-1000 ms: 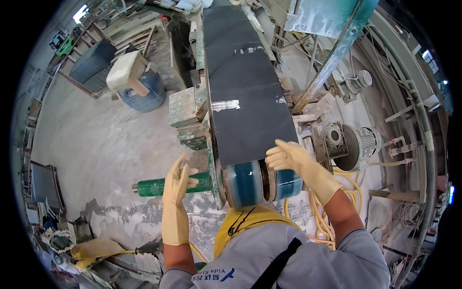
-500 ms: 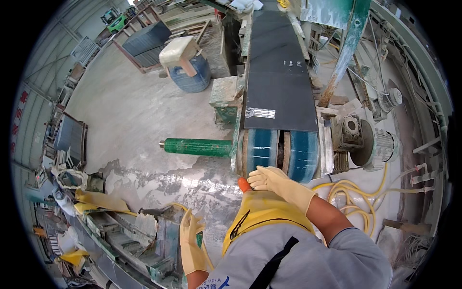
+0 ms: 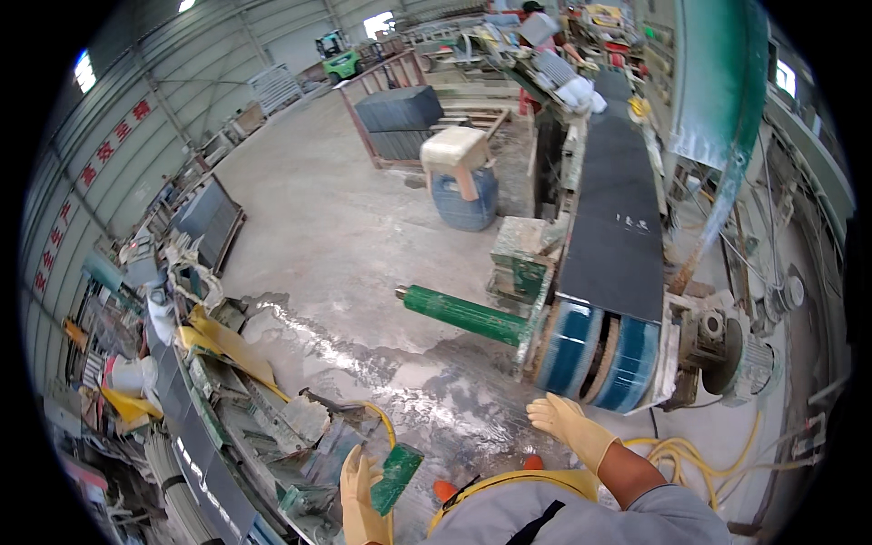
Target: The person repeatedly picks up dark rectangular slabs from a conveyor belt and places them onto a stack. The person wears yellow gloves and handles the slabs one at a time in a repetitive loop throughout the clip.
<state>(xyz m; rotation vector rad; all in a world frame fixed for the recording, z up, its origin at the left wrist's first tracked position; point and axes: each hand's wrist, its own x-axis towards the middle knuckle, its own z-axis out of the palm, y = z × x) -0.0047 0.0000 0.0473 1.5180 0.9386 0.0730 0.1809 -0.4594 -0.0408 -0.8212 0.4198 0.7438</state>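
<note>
My left hand, in a cream rubber glove, hangs low beside a green metal plate. Its fingers are loosely spread and it holds nothing; whether it touches the plate I cannot tell. My right hand, gloved the same way, reaches forward with fingers stretched out, empty. It is just short of the blue belts that wrap the end roller of a conveyor. On the conveyor lies a dark flat slab, its near edge over the belts. Below my hands show my yellow apron and orange shoe tips.
A green roller juts left from the conveyor frame. A motor and coiled yellow hose are on the right. A second conveyor runs along the left. Farther off stand a blue drum, stacked slabs and a person.
The view has swung up and left, so the conveyor sits farther right and lower. My right hand has moved off the apron front and stretches ahead. My left hand remains low and empty.
</note>
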